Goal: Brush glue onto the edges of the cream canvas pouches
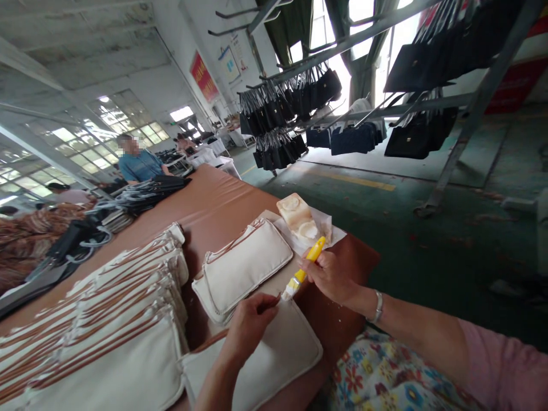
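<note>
My right hand [329, 277] is closed round the handle of a yellow paintbrush [315, 251], its white-coated bristles pointing down and left. The bristles are at the upper edge of a cream bag [274, 354] lying flat in front of me. At that edge my left hand [248, 322] pinches the bag's thin brown strap [213, 342], its fingertips close to the bristles. Just beyond lies a second cream bag [248, 260] with brown straps. A stained pale tub [295, 214] with white paste at its near end stands on a white sheet [338, 233].
Rows of overlapping cream bags [128, 359] fill the left of the brown-covered table [214, 191]. Farther left are dark bags [145, 191] and a person in a blue shirt [141, 165]. Metal racks with hanging black bags [295, 97] stand across the floor.
</note>
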Action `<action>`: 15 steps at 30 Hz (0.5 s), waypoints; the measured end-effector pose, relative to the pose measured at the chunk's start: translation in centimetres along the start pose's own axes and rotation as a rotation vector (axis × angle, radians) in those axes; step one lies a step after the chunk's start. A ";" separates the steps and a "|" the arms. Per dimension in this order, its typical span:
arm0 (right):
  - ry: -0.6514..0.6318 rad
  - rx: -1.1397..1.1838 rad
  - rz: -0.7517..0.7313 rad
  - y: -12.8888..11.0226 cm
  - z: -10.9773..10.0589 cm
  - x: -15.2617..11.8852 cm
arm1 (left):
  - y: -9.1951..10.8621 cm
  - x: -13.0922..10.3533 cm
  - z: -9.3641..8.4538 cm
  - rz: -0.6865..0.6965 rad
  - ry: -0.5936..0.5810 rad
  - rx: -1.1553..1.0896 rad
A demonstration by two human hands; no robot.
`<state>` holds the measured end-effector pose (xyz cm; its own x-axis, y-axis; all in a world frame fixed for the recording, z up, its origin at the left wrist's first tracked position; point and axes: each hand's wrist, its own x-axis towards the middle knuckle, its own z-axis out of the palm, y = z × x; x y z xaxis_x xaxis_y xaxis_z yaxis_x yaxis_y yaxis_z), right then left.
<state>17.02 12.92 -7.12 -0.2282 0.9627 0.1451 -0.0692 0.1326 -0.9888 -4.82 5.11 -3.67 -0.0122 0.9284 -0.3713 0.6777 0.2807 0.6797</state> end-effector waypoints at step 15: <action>0.128 -0.109 -0.077 -1.7 -1.1 -1.1 | 1.6 -3.7 1.6 0.153 0.129 -0.040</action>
<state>18.45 11.85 -5.61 -0.1000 0.9700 0.2217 0.0260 0.2253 -0.9739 -2.53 1.71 -2.20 -0.0070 0.9837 -0.1799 0.6494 0.1413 0.7472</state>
